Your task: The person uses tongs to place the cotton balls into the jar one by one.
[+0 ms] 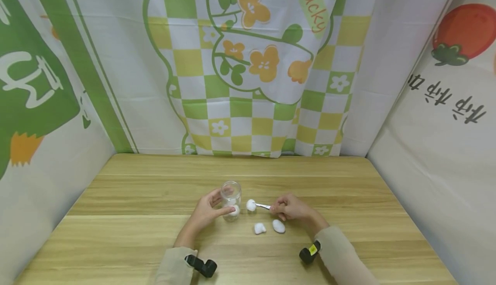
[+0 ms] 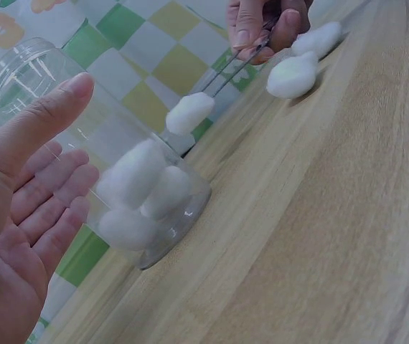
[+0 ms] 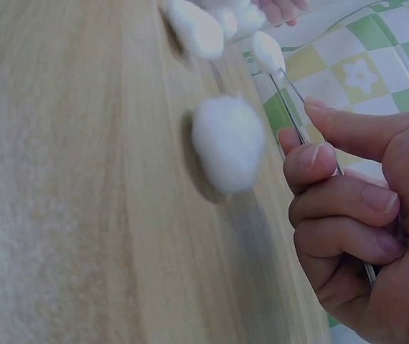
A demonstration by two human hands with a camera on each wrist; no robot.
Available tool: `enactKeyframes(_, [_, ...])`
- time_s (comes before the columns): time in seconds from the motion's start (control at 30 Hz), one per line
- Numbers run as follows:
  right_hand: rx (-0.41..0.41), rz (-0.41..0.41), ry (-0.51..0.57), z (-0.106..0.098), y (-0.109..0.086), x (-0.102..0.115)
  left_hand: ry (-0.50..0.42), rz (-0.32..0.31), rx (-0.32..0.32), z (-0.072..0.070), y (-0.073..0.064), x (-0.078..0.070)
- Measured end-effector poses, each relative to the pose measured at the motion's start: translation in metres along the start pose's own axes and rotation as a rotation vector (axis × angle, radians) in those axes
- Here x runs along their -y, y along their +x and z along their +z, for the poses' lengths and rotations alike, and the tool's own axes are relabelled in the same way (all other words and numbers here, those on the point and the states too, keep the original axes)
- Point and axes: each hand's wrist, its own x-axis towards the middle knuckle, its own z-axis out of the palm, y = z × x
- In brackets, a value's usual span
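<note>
My left hand (image 1: 205,212) holds a clear, open-topped jar (image 1: 231,190), thumb on the near side and fingers behind it. Several white cotton balls (image 2: 134,175) lie at the bottom of the jar, seen through its wall in the left wrist view. With curled fingers and thumb, my right hand (image 1: 293,208) grips metal tweezers (image 1: 263,206). Their tips pinch one cotton ball (image 1: 251,205), which is just right of the jar and outside it. Two more cotton balls, one squarish (image 1: 260,228) and one oval (image 1: 278,226), rest on the table nearer to me.
The wooden table (image 1: 116,224) reaches back to a green and yellow checked curtain (image 1: 240,117). White printed cloth hangs on both sides. A black wrist device sits on the left cuff (image 1: 201,266) and another on the right (image 1: 310,252).
</note>
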Motion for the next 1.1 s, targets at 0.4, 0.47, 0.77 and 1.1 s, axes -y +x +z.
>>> enactKeyframes(0.4, [-0.035,0.026,0.016,-0.002,-0.008,0.008,0.017,-0.032,-0.021,0.0,0.0,0.0])
enactKeyframes(0.47, [-0.033,0.026,0.021,-0.002,-0.01,0.01,0.01,-0.021,-0.017,0.0,0.0,0.0])
enactKeyframes(0.77, [-0.034,0.005,0.045,-0.002,-0.014,0.015,0.009,0.029,0.008,0.0,0.0,0.0])
enactKeyframes(1.1, [-0.034,-0.015,0.076,-0.004,-0.018,0.026,0.003,0.044,0.01,0.0,0.001,0.002])
